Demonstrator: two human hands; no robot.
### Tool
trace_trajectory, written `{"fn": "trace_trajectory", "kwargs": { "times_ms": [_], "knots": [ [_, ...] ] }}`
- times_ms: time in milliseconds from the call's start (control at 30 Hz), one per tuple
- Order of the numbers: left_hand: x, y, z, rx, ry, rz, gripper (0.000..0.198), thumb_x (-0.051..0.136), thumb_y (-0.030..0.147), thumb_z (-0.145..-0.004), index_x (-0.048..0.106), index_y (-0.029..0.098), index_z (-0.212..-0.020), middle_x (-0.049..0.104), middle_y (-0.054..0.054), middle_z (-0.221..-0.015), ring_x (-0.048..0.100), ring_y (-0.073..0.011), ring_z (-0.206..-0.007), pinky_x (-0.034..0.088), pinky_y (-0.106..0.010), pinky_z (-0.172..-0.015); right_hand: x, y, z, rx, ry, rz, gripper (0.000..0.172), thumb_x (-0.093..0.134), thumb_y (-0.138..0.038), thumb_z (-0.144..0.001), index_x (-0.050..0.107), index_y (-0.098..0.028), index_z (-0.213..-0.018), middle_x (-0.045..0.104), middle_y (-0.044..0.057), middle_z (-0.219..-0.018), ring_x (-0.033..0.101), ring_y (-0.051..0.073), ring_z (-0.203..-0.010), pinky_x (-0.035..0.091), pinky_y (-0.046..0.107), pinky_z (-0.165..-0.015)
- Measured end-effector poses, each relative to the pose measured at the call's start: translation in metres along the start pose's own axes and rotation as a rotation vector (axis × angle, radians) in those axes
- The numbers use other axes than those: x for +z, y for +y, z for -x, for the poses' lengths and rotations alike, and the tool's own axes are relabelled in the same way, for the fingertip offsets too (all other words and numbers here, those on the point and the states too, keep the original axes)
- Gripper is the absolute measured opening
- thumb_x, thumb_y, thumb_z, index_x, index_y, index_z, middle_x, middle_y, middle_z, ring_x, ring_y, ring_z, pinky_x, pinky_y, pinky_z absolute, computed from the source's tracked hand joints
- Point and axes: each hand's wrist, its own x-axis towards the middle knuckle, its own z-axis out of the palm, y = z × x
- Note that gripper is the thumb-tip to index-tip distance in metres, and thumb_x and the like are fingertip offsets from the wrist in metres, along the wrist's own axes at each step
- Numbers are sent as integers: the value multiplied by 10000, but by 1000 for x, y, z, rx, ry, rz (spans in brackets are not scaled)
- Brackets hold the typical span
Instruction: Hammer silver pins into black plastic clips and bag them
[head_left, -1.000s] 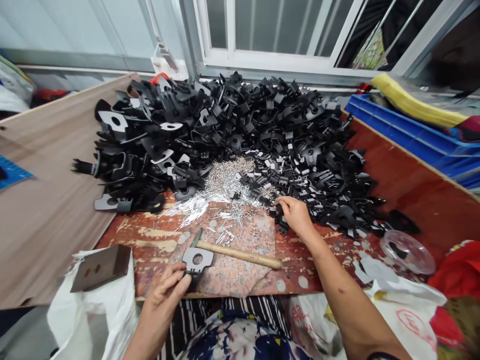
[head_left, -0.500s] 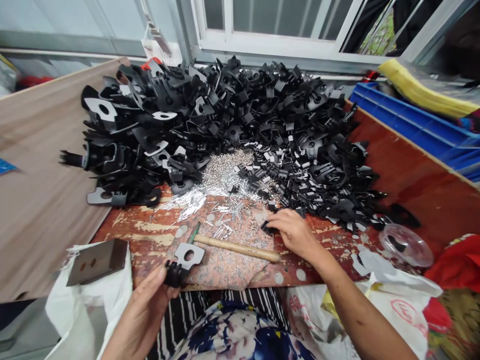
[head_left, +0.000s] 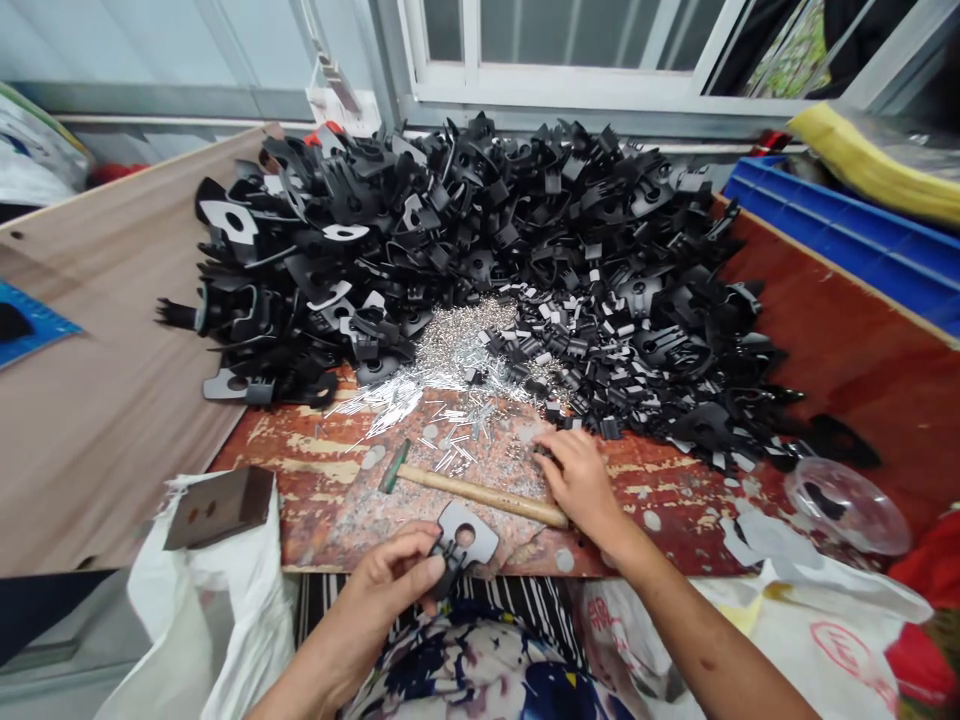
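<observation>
Bench [head_left: 315,540] with worn red paint, seen from my distant seat through the head camera. My left hand [head_left: 394,575], at the near edge, pinches a black clip part [head_left: 484,542] by its dark hinge end, thumb on the near side; its flat grey plate, with a round hole, tilts up to the right. My right hand [head_left: 585,490] is beside the end of the hammer [head_left: 480,492] handle, thumb and fingers pinching a small dark piece [head_left: 545,455] that they mostly hide. The hammer lies slantwise, its green head to the left. Beyond it are loose silver pins [head_left: 394,410], a mound of tiny metal bits [head_left: 465,335] and, to the right, many small black pieces [head_left: 600,365]. A broad heap of larger black parts [head_left: 360,195] rises behind. At the far right I see a clear plastic bowl [head_left: 874,520].
</observation>
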Motion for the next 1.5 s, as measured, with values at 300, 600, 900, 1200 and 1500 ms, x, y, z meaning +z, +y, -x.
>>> {"fn": "trace_trajectory", "kwargs": {
  "times_ms": [300, 600, 900, 1200, 1500],
  "knots": [
    [15, 10, -12, 57, -79, 79, 324, 805, 488, -734, 726, 174, -747, 588, -53, -974, 503, -152, -746, 484, -232, -601, -8, -17, 0, 192, 79, -479, 271, 560, -194, -907, 712, -244, -1126, 694, 49, -1009, 648, 191, -938, 535, 335, -848],
    [38, 15, -22, 99, -94, 278, 332, 860, 450, -692, 740, 160, -800, 556, -75, -1155, 559, -126, -752, 573, -257, -653, 6, -86, -5, -32, 114, -327, 174, 637, -162, -881, 740, -285, -947, 745, 6, -869, 675, 199, -823, 354, 556, -1144],
    [31, 13, -21, 123, -181, 339, 259, 830, 403, -758, 769, 165, -839, 551, -45, -1067, 621, -106, -702, 591, -254, -655, 18, -102, 6, -34, 108, -400, 329, 527, -122, -918, 746, -325, -1056, 716, 5, -853, 655, 200, -826, 314, 592, -1161],
    [23, 12, -22, 141, -199, 312, 254, 808, 411, -779, 788, 168, -848, 588, -42, -1018, 625, -99, -665, 561, -218, -622, 23, -107, 11, -32, 91, -416, 339, 541, -160, -943, 737, -375, -1117, 731, 9, -898, 664, 237, -910, 253, 636, -1180],
    [12, 8, -23, 231, -120, 128, 248, 797, 409, -777, 787, 162, -801, 340, -92, -1555, 616, -95, -720, 589, -272, -633, 18, -112, 28, 87, -132, -612, 335, 527, -217, -970, 682, -310, -1253, 726, 57, -1117, 664, 224, -1051, 505, 439, -1015]
  ]
}}
